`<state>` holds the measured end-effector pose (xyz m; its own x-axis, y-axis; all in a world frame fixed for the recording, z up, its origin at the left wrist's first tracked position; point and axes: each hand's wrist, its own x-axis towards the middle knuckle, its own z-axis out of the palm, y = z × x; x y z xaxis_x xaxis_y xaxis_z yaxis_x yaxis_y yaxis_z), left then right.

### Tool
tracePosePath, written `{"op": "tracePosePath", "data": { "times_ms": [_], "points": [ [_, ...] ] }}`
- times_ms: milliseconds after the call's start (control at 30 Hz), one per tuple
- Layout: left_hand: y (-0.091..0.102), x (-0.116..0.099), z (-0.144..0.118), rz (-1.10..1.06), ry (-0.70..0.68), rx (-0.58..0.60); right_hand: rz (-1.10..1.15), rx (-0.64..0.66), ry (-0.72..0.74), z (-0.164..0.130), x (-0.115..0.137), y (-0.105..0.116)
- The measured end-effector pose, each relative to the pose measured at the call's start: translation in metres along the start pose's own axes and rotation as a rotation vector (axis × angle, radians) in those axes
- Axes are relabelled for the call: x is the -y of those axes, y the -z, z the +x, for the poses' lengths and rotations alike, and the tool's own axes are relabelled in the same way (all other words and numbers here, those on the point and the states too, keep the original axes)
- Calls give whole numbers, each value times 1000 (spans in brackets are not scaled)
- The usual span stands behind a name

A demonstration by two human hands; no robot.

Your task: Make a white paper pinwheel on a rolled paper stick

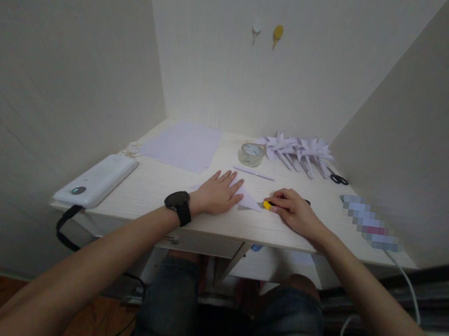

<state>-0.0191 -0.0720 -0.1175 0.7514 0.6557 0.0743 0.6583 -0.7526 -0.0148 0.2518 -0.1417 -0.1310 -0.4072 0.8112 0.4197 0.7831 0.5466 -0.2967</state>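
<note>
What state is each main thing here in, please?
Folded paper: pressed under the flattened left hand
Yellow cutter: gripped in the right hand
Paper sheets: unfolded, flat
Thin stick: lying down
Tape roll: lying flat
Pinwheels: assembled, piled together
Scissors: lying down, blades unclear
Watch: strapped on, screen dark
White device: green light on

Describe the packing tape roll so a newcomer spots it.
On the pale desk, look toward the back wall. Between flat paper sheets at left and paper pinwheels at right lies the packing tape roll: a see-through ring, unlike its paper neighbours.
</note>
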Motion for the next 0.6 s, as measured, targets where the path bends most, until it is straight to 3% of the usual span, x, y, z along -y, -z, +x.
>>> {"op": "tracePosePath", "data": {
  "times_ms": [600],
  "points": [
    [1, -1, -1, -3, 2, -11, 44, 86, -29, -12, -1, 20]
  ]
}}
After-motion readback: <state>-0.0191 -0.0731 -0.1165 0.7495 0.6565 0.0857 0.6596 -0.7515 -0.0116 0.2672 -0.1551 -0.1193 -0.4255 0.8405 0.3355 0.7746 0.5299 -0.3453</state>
